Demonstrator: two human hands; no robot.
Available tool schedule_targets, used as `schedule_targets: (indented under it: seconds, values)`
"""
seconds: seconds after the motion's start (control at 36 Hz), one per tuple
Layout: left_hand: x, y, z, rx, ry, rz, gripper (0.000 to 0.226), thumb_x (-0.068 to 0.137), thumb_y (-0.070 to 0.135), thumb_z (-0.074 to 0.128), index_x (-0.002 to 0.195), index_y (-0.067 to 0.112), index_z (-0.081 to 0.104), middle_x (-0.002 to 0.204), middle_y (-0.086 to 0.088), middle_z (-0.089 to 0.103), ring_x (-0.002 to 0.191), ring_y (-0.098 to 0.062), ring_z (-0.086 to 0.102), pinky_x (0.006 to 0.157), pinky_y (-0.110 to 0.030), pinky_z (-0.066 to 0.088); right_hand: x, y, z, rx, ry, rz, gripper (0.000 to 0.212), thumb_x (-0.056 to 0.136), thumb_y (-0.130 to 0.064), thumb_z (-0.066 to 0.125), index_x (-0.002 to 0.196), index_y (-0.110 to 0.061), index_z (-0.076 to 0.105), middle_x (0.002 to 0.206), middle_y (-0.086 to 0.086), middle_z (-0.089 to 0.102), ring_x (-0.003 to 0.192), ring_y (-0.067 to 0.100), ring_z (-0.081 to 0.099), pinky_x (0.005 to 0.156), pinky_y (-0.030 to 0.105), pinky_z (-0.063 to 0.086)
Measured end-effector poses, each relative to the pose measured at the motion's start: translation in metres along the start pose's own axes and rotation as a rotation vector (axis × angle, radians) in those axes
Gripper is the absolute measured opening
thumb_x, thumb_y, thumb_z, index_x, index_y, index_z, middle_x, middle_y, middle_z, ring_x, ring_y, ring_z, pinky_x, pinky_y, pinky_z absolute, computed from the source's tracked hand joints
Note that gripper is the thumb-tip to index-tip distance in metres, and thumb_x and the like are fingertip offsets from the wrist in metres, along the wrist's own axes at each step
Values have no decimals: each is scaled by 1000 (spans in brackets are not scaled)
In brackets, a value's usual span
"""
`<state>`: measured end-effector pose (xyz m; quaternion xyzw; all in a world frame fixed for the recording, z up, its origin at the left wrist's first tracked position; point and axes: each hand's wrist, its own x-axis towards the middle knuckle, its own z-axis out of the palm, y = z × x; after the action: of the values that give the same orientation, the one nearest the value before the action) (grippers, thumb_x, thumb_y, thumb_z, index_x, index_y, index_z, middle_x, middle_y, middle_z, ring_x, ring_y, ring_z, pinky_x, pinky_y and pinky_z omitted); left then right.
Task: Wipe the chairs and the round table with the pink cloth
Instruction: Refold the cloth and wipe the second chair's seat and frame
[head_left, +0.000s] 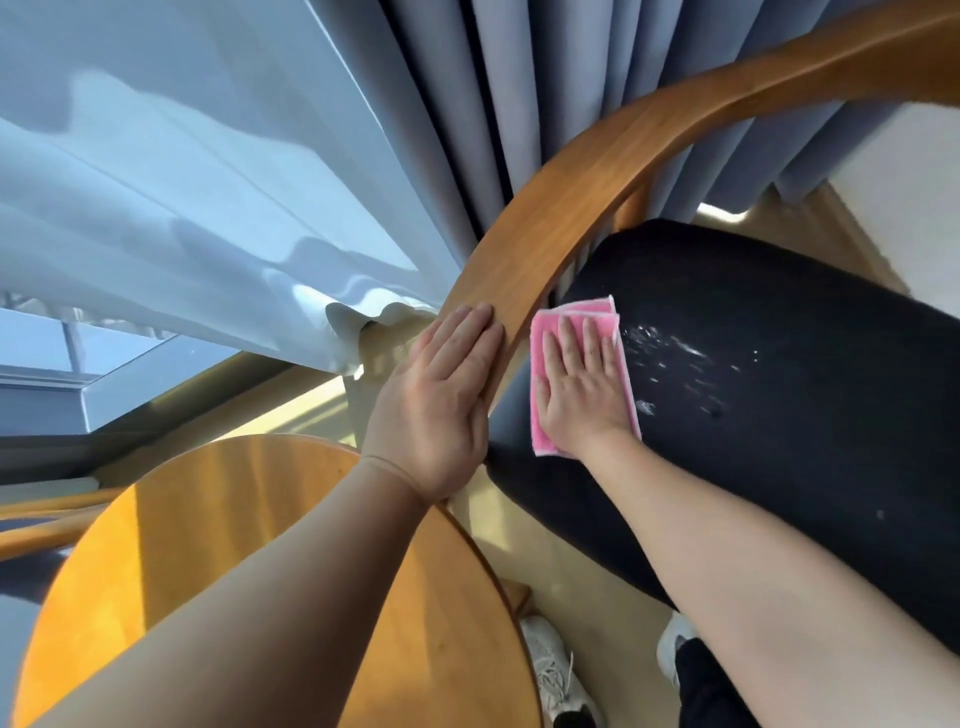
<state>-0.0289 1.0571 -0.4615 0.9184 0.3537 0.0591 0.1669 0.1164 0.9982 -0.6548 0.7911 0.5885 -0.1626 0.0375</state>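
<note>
The right hand presses the pink cloth flat, fingers open, on the dark chair seat; the left hand lies flat on the armrest, holding nothing; white specks remain — the round table seems not yet wiped.

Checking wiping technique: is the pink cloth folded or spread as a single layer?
Folded. The pink cloth shows two stacked layers with offset corners at its far end, lying flat under the right hand on the dark seat.
</note>
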Motion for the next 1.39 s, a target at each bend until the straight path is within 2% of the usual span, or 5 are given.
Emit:
schedule_targets:
  seconds: [0.5, 0.64, 0.83, 1.25, 1.39]
  values:
    - [96, 15, 12, 107, -77, 123, 59, 86, 20, 32, 141, 2, 39, 148, -17, 35, 138, -32, 31, 116, -41, 20, -87, 4, 27, 53, -146, -27, 67, 86, -36, -7, 145, -7, -25, 150, 17, -33, 136, 45, -35, 113, 58, -17]
    - [95, 13, 12, 86, -56, 127, 57, 88, 22, 32, 142, 5, 40, 149, -13, 36, 139, -29, 29, 116, -40, 21, -82, -9, 20, 131, -72, 69, 68, 94, -35, 22, 149, -8, -8, 157, 15, -11, 141, 43, -21, 115, 56, -15]
    - [95, 9, 13, 68, -44, 132, 57, 88, 23, 31, 141, 6, 43, 148, -11, 38, 139, -26, 32, 117, -36, 20, -37, 4, 11, 130, -1, 72, 63, 97, -41, 18, 152, -12, 9, 161, 10, 11, 148, 38, 2, 119, 53, -5]
    - [96, 6, 16, 102, -16, 159, 56, 86, 19, 37, 140, 7, 43, 147, -11, 39, 139, -24, 32, 116, -37, 22, 98, 52, -43, 57, 2, 80, 61, 99, -41, 8, 151, -14, 27, 160, 5, 20, 149, 28, 5, 120, 49, -1]
    - [96, 6, 15, 102, -25, 154, 56, 87, 21, 35, 140, 6, 43, 147, -12, 39, 139, -25, 32, 115, -41, 24, 86, 54, -36, 41, 9, 92, 63, 98, -41, 5, 154, -15, 15, 162, 5, 11, 149, 31, -2, 119, 48, -4]
